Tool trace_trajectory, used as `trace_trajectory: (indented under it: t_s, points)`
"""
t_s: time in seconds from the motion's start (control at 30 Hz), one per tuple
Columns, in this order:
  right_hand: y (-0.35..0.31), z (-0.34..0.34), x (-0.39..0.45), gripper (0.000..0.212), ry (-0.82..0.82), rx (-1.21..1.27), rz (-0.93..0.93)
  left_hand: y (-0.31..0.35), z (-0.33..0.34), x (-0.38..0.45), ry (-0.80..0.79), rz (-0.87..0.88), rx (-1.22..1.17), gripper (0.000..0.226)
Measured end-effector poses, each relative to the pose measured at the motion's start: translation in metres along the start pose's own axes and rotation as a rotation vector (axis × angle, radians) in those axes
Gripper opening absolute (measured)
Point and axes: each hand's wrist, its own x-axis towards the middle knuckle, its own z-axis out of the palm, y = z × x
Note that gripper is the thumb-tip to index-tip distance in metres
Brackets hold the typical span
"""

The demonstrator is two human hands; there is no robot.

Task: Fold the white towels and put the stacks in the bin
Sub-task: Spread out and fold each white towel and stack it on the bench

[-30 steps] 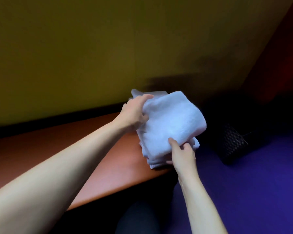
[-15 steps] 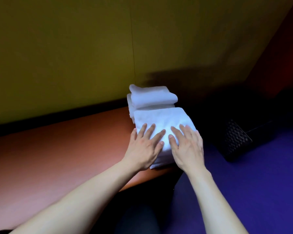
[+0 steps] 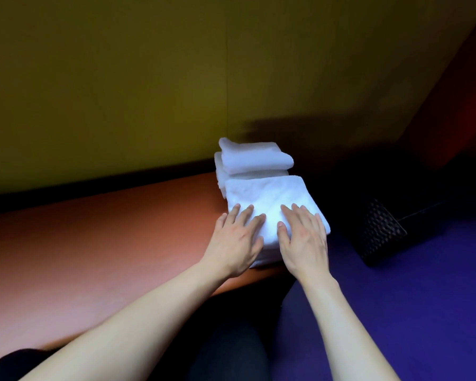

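Observation:
A stack of folded white towels (image 3: 270,195) lies at the right end of the brown table (image 3: 107,243). My left hand (image 3: 238,240) and my right hand (image 3: 304,240) both rest flat on its near part, fingers spread, side by side. Behind it, against the wall, sits a second folded white towel stack (image 3: 254,158), untouched. A dark woven bin (image 3: 382,232) stands on the floor to the right of the table, its inside hidden in shadow.
An olive-yellow wall (image 3: 176,78) rises right behind the table. Purple floor (image 3: 423,312) stretches to the right and below the table's end. A dark red surface (image 3: 465,105) fills the upper right corner.
One second ago both hands held the folded towels in the air. They set them down in front of the rear stack and now lie flat on top, slid slightly toward me.

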Motion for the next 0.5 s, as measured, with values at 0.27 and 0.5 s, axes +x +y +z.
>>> trace_trajectory:
  t_s: [0.27,0.5]
  points:
    - [-0.067,0.006,-0.026,0.046,0.068,0.093,-0.188,-0.026,-0.022,-0.072,0.250,-0.066,-0.048,0.044]
    - [-0.140,0.030,-0.053,0.047,0.033,0.162,-0.310,-0.079,-0.037,-0.142,0.330,-0.236,-0.027,0.043]
